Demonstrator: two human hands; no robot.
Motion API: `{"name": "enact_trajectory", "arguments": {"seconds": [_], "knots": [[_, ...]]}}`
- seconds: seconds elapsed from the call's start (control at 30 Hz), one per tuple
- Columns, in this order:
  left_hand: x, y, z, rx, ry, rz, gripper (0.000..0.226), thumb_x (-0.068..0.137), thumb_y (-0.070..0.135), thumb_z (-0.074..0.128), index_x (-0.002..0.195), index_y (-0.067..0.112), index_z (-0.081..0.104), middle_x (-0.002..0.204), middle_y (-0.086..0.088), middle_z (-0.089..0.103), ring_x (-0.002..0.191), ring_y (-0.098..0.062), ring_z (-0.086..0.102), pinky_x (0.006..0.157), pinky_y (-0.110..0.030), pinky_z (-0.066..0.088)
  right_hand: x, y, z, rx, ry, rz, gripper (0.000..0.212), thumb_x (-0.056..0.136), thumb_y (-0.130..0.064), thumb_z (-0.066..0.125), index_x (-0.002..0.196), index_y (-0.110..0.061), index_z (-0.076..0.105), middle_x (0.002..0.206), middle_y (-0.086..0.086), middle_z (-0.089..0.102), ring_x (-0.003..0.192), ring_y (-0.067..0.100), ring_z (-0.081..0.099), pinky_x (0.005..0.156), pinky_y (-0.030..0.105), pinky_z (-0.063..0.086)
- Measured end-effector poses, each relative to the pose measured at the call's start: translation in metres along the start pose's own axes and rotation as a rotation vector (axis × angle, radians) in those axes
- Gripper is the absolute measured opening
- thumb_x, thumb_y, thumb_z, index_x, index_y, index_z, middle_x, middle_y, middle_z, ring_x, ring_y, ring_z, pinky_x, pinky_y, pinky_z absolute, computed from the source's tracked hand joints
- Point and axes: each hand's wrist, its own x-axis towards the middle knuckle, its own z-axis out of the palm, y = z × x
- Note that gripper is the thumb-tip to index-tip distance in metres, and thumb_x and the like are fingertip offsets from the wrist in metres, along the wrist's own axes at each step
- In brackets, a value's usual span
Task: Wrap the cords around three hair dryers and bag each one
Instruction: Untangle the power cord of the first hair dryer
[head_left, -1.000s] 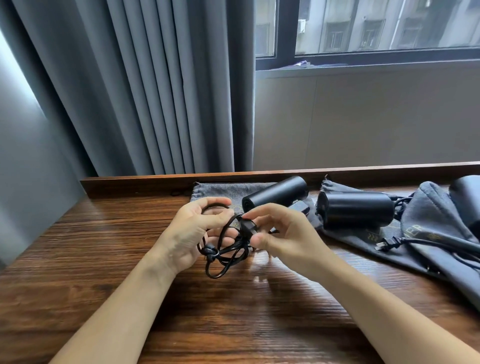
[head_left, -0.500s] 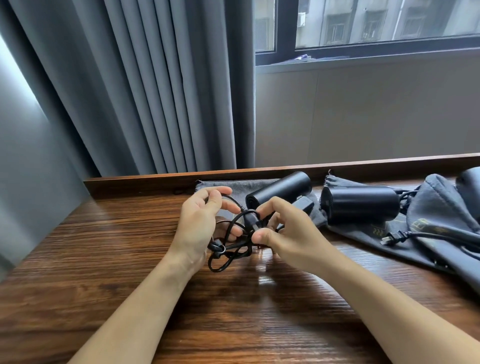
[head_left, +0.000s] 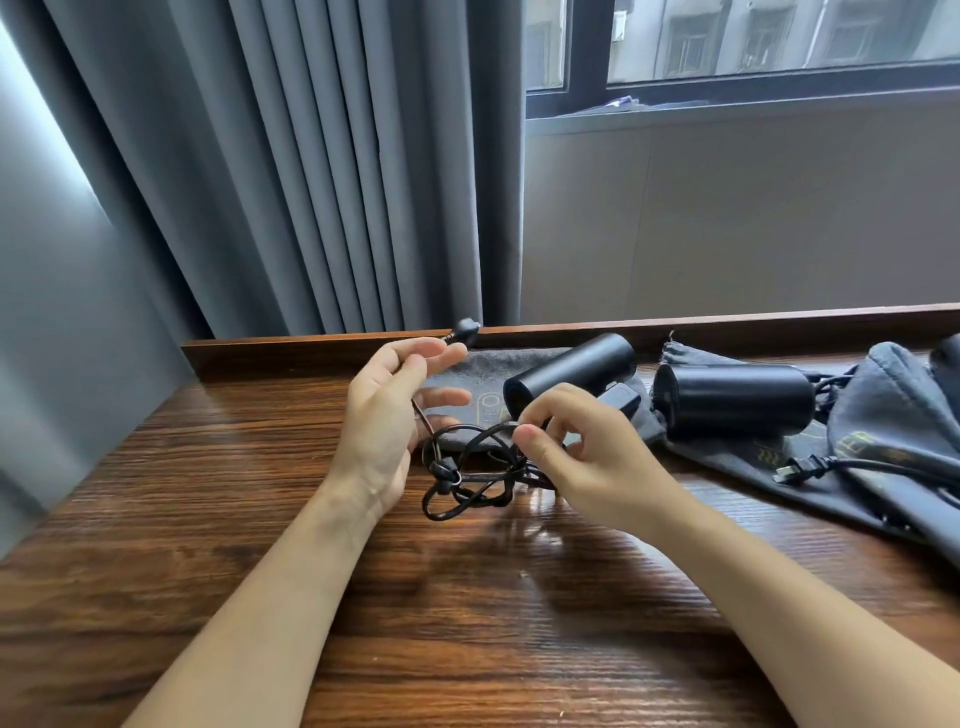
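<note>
So the person is working over a tangled cord (head_left: 470, 470) just in front of the nearest hair dryer (head_left: 569, 375), which is the landmark for everything else. That dryer is lying on a flat grey bag (head_left: 470, 371) at the back of the wooden surface (head_left: 260, 519), probably parked there so it can slide straight in once the cord is tidy.

The left hand (head_left: 387, 415) is lifting the plug end (head_left: 466, 331) up and away, left of the dryer, with the cord running between loosely curled fingers; looks like it's pulling slack out to free the knot. Exactly how tight that grip is, I can't tell. The right hand (head_left: 576, 457) is pinching a loop of the cord between thumb and forefinger, right in front of the dryer's barrel, holding the bundle steady.

A second dryer (head_left: 732, 400) is sitting to the right of the first on another bag (head_left: 883, 415), its own plug (head_left: 795, 467) trailing loose. A third one is barely peeking in farther right. My guess: nothing is bagged yet, so this is early going.
</note>
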Motion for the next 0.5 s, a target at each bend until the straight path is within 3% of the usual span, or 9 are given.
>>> {"name": "enact_trajectory", "arguments": {"seconds": [0.07, 0.17, 0.23, 0.3, 0.33, 0.4, 0.47, 0.5], "knots": [[0.002, 0.002, -0.006, 0.112, -0.057, -0.024, 0.024, 0.110, 0.017, 0.044, 0.114, 0.016, 0.068, 0.120, 0.001, 0.076, 0.090, -0.022, 0.074, 0.070, -0.036, 0.056, -0.001, 0.000, -0.001, 0.026, 0.015, 0.006, 0.011, 0.100, -0.025, 0.064, 0.089, -0.026, 0.065, 0.080, -0.011, 0.061, 0.068, 0.014, 0.054, 0.061, 0.025, 0.044], [0.007, 0.006, -0.020, 0.277, -0.312, -0.054, 0.027, 0.108, 0.028, 0.049, 0.124, 0.016, 0.067, 0.131, 0.002, 0.070, 0.111, -0.024, 0.072, 0.078, -0.039, 0.060, -0.001, -0.001, -0.004, 0.052, 0.062, 0.052, 0.017, 0.102, -0.027, 0.059, 0.087, -0.033, 0.061, 0.083, -0.004, 0.072, 0.068, 0.014, 0.061, 0.062, 0.046, 0.052], [0.006, 0.009, -0.028, 0.331, -0.494, -0.019, 0.036, 0.103, 0.034, 0.053, 0.132, 0.016, 0.063, 0.140, 0.005, 0.064, 0.121, -0.023, 0.067, 0.087, -0.042, 0.061, -0.003, -0.003, -0.007, 0.037, 0.126, 0.066, 0.027, 0.103, -0.018, 0.061, 0.082, -0.034, 0.058, 0.081, -0.013, 0.071, 0.072, 0.011, 0.064, 0.065, 0.050, 0.054], [0.003, 0.010, -0.029, 0.402, -0.568, 0.060, 0.035, 0.098, 0.034, 0.059, 0.128, 0.018, 0.063, 0.141, 0.007, 0.064, 0.123, -0.020, 0.067, 0.090, -0.044, 0.061, -0.004, -0.004, -0.009, 0.030, 0.164, 0.077, 0.031, 0.102, -0.013, 0.062, 0.079, -0.035, 0.057, 0.077, -0.019, 0.068, 0.072, 0.008, 0.063, 0.065, 0.051, 0.055], [0.002, 0.009, -0.028, 0.447, -0.550, 0.101, 0.027, 0.096, 0.035, 0.062, 0.118, 0.020, 0.067, 0.134, 0.006, 0.070, 0.118, -0.019, 0.070, 0.090, -0.045, 0.062, -0.004, -0.003, -0.010, 0.020, 0.181, 0.081, 0.031, 0.102, -0.013, 0.062, 0.079, -0.034, 0.057, 0.077, -0.020, 0.068, 0.072, 0.007, 0.063, 0.065, 0.051, 0.055], [0.003, 0.005, -0.026, 0.545, -0.460, 0.171, 0.013, 0.092, 0.041, 0.067, 0.095, 0.028, 0.070, 0.100, 0.002, 0.080, 0.094, -0.016, 0.076, 0.088, -0.047, 0.061, -0.004, 0.000, -0.010, -0.004, 0.209, 0.084, 0.024, 0.101, -0.015, 0.064, 0.083, -0.031, 0.062, 0.080, -0.018, 0.069, 0.077, 0.009, 0.065, 0.066, 0.050, 0.056], [0.004, 0.001, -0.026, 0.623, -0.390, 0.228, 0.018, 0.090, 0.048, 0.070, 0.088, 0.031, 0.071, 0.070, 0.000, 0.073, 0.068, -0.013, 0.069, 0.075, -0.041, 0.058, -0.003, 0.001, -0.009, 0.004, 0.222, 0.068, 0.010, 0.101, -0.021, 0.063, 0.094, -0.027, 0.065, 0.088, -0.016, 0.068, 0.081, 0.013, 0.063, 0.065, 0.044, 0.056], [0.005, -0.001, -0.026, 0.639, -0.359, 0.258, 0.019, 0.089, 0.051, 0.072, 0.088, 0.032, 0.074, 0.065, -0.002, 0.069, 0.061, -0.016, 0.062, 0.069, -0.038, 0.053, -0.003, -0.001, -0.010, 0.013, 0.232, 0.045, 0.005, 0.101, -0.026, 0.061, 0.101, -0.027, 0.065, 0.092, -0.015, 0.066, 0.082, 0.015, 0.061, 0.065, 0.038, 0.054]]}}
